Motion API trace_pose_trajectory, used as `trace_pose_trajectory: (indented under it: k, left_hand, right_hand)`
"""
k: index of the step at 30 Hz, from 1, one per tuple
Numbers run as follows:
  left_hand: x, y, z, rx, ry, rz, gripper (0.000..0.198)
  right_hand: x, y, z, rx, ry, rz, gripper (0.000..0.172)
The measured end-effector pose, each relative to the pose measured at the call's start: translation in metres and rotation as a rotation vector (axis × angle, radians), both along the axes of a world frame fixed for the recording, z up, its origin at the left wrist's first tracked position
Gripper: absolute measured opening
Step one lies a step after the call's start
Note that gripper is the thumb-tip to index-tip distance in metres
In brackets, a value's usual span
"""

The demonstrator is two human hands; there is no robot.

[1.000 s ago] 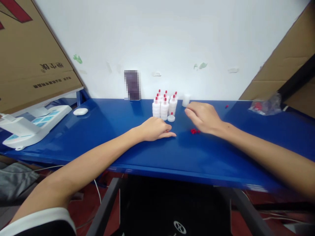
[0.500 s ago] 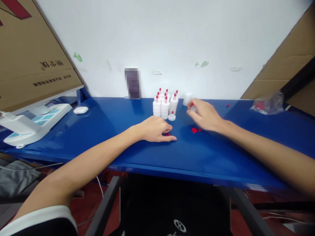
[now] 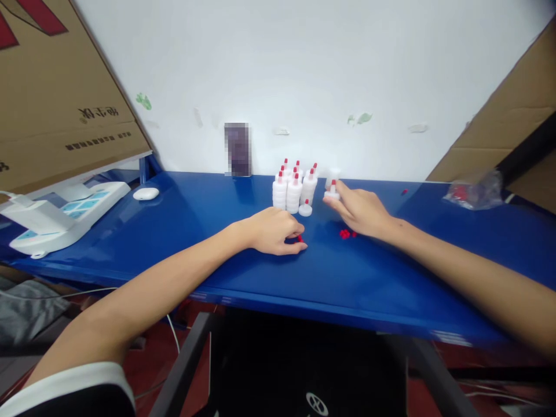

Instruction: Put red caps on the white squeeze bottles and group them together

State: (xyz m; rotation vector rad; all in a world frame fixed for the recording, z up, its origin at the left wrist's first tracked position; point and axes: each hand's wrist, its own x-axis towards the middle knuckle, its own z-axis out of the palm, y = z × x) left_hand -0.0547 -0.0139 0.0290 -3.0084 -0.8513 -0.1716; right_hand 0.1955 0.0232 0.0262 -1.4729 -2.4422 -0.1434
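Note:
My left hand (image 3: 273, 230) rests on the blue table (image 3: 174, 243) with fingers curled over a small red cap (image 3: 299, 238). My right hand (image 3: 360, 209) pinches a white bottle top with a red tip (image 3: 332, 191) just right of a cluster of several small white bottles with red tips (image 3: 293, 186). A loose white cap with a red tip (image 3: 306, 208) stands in front of the cluster. A few red caps (image 3: 346, 234) lie under my right wrist. A plain white bottle (image 3: 333, 175) stands behind my right fingers.
A white scale (image 3: 56, 215) and a white oval device (image 3: 146, 193) sit at the left. Cardboard boxes (image 3: 56, 98) lean at both sides. A clear bag with red caps (image 3: 471, 191) lies at the far right. A single red cap (image 3: 404, 191) lies near the wall.
My right hand moved toward the back, picked up a white red-tipped top and now holds it beside the bottles. My left hand curled tighter over the red cap.

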Motion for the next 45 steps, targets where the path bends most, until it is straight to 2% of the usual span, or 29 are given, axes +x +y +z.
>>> trace_pose_trajectory:
  k: [7,11,18,25,35,45]
  left_hand:
    - [0.001,0.004,-0.007,0.038,0.004,-0.007,0.045]
    - [0.001,0.004,-0.008,0.059,0.008,-0.014,0.045]
    - [0.001,0.004,-0.009,0.075,0.019,-0.01,0.039]
    - [0.001,0.004,-0.009,0.086,0.026,-0.018,0.038]
    - [0.002,0.003,-0.008,0.094,0.057,-0.006,0.038]
    - [0.002,0.004,-0.008,0.098,0.046,-0.018,0.039]
  right_hand:
    - [-0.004,-0.001,-0.001,-0.055,-0.05,0.023,0.062]
    - [-0.004,0.0,-0.004,-0.043,-0.021,0.065,0.059]
    - [-0.008,0.001,-0.005,-0.08,0.212,0.167,0.047]
    - [-0.018,0.005,-0.01,-0.095,0.401,0.184,0.041]
    - [-0.037,-0.004,-0.005,-0.002,0.208,-0.026,0.041]
    - [-0.036,-0.002,-0.009,0.007,0.094,-0.046,0.047]
